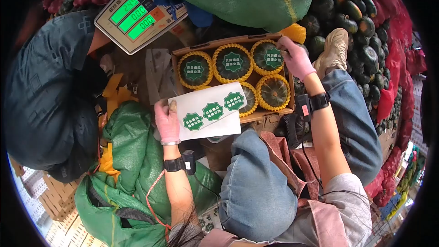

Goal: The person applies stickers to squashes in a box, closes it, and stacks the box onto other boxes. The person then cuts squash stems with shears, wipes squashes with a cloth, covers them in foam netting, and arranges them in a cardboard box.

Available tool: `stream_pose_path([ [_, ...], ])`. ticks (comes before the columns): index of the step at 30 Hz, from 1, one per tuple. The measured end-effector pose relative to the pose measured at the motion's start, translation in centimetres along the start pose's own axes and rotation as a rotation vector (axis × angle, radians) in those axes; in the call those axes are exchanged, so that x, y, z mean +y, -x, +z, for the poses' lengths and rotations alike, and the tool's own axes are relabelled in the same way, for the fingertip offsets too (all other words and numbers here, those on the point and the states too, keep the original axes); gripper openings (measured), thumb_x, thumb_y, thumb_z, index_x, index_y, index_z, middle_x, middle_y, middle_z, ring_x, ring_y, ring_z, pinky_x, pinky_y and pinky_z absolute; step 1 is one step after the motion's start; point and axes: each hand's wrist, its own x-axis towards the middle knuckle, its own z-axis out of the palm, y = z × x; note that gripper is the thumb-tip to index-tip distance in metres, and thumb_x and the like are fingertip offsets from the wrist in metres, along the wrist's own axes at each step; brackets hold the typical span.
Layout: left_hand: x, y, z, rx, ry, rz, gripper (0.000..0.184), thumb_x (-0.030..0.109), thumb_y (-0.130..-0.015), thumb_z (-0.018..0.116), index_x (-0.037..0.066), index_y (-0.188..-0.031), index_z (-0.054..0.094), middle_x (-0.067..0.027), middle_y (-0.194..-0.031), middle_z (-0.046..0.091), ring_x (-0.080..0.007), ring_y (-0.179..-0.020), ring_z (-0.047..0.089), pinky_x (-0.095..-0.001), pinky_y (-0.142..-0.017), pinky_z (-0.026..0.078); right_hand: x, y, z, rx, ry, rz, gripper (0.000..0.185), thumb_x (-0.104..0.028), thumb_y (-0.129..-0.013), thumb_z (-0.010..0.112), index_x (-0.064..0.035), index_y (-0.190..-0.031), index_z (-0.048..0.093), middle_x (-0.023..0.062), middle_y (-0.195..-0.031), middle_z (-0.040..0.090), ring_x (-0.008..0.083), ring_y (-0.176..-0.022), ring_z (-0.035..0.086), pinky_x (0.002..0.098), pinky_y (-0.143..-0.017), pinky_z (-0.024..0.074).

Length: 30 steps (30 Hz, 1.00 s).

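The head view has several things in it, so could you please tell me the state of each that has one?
Scale: on, lit green
Box: open
Sheet: held, three labels on it
Back pumpkins: netted, all labelled
Front-right pumpkin: netted, no label showing
Pumpkin beside it: netted, partly hidden
Left hand: gloved, gripping the sheet
Right hand: gloved, at the back-right label
Lower-left bag: crumpled

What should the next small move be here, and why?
Probably the right hand should press down the sticker on the far-right squash: its fingertips are already at that sticker's edge, and whether the edge lies flat can't be seen. Meanwhile the left hand holds the sheet.
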Motion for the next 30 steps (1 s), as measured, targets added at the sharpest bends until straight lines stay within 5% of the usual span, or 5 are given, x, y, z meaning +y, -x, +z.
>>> stream_pose_path([
  [7,0.1,2.2,0.1,0.189,-0.206,0.034,0.071,0.042,-0.067,0.082,0.003,-0.113,0.045,-0.0146,-0.102,0.059,-0.0284,-0.092,0.059,-0.0386,-0.085,0.046,1.2,-0.8,1.5,-0.071,0.203,0.028,0.018,0.001,-0.082,0.047,-0.0111,-0.093,0.055,0.0172,-0.082,0.058,0.0386,-0.08,0.057,0.044,-0.069,0.0458],
  [19,-2.0,0.7,0.1,0.12,-0.255,0.146,0.043,0.035,-0.076,0.076,-0.001,-0.095,0.061,-0.0093,-0.09,0.059,-0.0202,-0.08,0.057,-0.0306,-0.076,0.046,-3.0,1.3,0.9,-0.028,0.781,0.052,0.018,-0.028,-0.077,0.067,-0.0121,-0.086,0.066,0.0099,-0.085,0.056,0.0294,-0.074,0.062,0.0414,-0.062,0.0507],
  [21,-1.8,0.3,-0.5,0.034,-0.288,0.177,0.04,0.032,-0.078,0.075,-0.002,-0.093,0.061,-0.0097,-0.091,0.06,-0.0194,-0.083,0.057,-0.0297,-0.077,0.046,-5.6,3.2,2.0,0.067,0.3,-0.006,0.03,-0.029,-0.078,0.07,-0.0109,-0.101,0.062,0.0134,-0.084,0.062,0.0314,-0.078,0.063,0.0381,-0.065,0.0517],
  [25,-1.5,0.0,-0.8,-0.112,-0.176,0.168,0.035,0.029,-0.079,0.073,-0.003,-0.089,0.064,-0.0148,-0.112,0.056,-0.0254,-0.1,0.056,-0.0316,-0.088,0.043,-10.2,5.3,5.2,-0.437,-0.347,0.134,0.074,-0.019,-0.065,0.078,-0.0101,-0.129,0.042,0.0178,-0.105,0.062,0.0308,-0.095,0.063,0.0374,-0.082,0.0506],
  [30,1.8,0.9,-1.9,-0.142,0.192,0.094,0.024,0.015,-0.083,0.07,-0.006,-0.093,0.067,-0.0178,-0.137,0.041,-0.0256,-0.118,0.046,-0.0304,-0.098,0.037,-9.7,6.0,7.8,-0.276,-0.284,-0.103,0.036,-0.008,-0.068,0.072,-0.0078,-0.102,0.062,0.016,-0.098,0.061,0.0309,-0.089,0.061,0.0365,-0.077,0.0497],
])
